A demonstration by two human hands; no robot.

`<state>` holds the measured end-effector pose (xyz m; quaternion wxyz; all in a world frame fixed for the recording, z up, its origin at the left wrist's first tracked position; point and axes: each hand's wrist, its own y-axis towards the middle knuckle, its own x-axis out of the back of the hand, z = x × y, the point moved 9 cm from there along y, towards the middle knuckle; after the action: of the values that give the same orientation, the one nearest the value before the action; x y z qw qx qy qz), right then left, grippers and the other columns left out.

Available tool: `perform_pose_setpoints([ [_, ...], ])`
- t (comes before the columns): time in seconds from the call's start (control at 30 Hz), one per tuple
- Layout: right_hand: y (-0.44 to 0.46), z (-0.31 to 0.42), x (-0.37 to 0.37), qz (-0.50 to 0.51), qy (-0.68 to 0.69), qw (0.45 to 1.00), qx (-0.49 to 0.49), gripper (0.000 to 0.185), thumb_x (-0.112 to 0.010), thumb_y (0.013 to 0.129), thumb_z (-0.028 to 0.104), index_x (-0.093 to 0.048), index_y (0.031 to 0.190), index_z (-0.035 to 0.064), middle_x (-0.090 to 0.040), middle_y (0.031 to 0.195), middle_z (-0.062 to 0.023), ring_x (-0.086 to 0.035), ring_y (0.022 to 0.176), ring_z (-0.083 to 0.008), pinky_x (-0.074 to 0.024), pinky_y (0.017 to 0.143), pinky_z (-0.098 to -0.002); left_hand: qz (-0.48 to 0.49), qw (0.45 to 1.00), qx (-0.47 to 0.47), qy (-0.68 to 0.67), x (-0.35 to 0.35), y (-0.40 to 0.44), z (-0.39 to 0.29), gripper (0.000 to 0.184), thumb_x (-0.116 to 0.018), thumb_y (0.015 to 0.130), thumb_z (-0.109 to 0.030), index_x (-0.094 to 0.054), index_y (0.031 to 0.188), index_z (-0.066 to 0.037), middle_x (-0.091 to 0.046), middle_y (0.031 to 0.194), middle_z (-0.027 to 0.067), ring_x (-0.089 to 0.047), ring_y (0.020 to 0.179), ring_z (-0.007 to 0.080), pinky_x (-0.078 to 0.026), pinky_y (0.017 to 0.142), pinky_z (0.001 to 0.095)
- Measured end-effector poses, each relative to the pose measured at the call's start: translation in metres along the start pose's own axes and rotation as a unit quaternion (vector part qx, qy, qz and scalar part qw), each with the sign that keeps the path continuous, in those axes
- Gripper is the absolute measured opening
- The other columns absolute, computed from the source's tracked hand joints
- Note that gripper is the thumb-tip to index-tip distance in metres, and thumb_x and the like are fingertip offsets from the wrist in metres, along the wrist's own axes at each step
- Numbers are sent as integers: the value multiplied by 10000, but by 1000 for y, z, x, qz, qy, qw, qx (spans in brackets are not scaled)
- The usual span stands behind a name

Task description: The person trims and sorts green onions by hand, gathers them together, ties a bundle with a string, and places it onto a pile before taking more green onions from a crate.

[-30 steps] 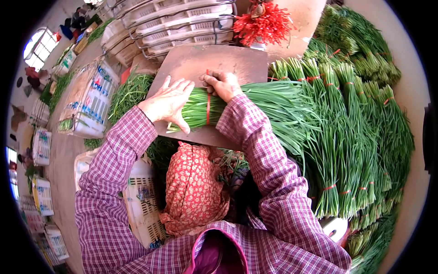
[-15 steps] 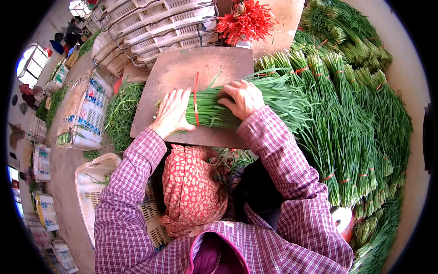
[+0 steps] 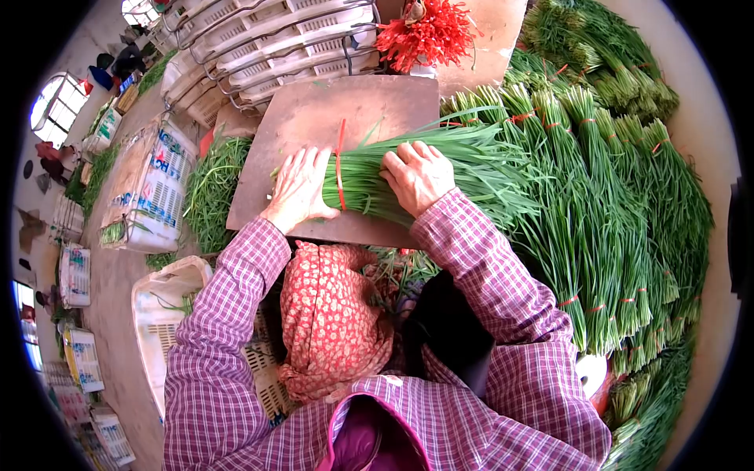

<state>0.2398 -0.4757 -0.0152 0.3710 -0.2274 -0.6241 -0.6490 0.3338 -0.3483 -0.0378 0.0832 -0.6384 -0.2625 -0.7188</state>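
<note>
A thick bundle of garlic chives [image 3: 365,177] lies crosswise on a brown board [image 3: 302,106], its cut ends to the left and its leaf tips spreading right. One red tie [image 3: 340,165] circles it near the cut ends. My left hand [image 3: 302,188] grips the bundle just left of the tie, thumb toward me and fingers over the far side. Over the leafy part, my right hand [image 3: 422,179] holds the bundle from above with bent fingers; its thumb is hidden.
Several tied chive bundles [image 3: 581,220] are heaped to the right. Red ties [image 3: 424,35] hang in a bunch behind the board. White crates [image 3: 294,39] are stacked at the back left. Loose greens [image 3: 216,192] lie left of the board, and an open crate [image 3: 153,314] stands beside my left arm.
My right hand has shifted slightly toward me on the leaves, and its fingers look less tightly curled. My left hand and the bundle stay nearly the same; the view has moved a little.
</note>
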Motion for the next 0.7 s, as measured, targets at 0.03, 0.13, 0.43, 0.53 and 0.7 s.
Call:
perform_pose_setpoints([
  [0.03,-2,3,3,-10,-6,1000,12,193,-699,744,222,-590,867,122,-549,823,-51,-567,867,-240,-471,753,-379,1,1000,0,-2,-1,1,0,1106,-886,416,-341,-379,1334,9,-499,1165,182,-479,1129,350,-382,996,434],
  [0.13,-12,11,8,20,20,1000,-4,157,-695,773,206,-589,836,110,-561,794,-50,-579,822,-246,-490,724,-373,8,1000,7,-11,2,0,-1,1114,-890,417,-338,-376,1350,-9,-499,1151,175,-479,1125,348,-379,997,433],
  [0.43,-42,-1,-19,126,133,978,-101,147,-643,841,211,-613,888,75,-588,852,-108,-594,849,-307,-495,770,-409,-20,1000,21,0,6,-10,-9,1021,-889,431,-314,-444,1311,-48,-511,1143,137,-495,1099,310,-395,958,422],
  [0.53,-38,5,-11,124,80,985,-94,156,-653,835,232,-618,871,85,-602,833,-97,-621,840,-300,-512,756,-407,-38,999,17,4,7,-13,-12,991,-885,442,-301,-458,1300,-51,-515,1127,129,-498,1089,304,-399,952,420],
  [0.7,15,4,26,33,45,987,-148,242,-615,861,348,-657,849,109,-634,797,-88,-647,790,-285,-529,694,-392,-54,999,4,5,11,-14,-16,960,-883,448,-273,-472,1286,-51,-510,1087,117,-500,1050,294,-399,923,408],
])
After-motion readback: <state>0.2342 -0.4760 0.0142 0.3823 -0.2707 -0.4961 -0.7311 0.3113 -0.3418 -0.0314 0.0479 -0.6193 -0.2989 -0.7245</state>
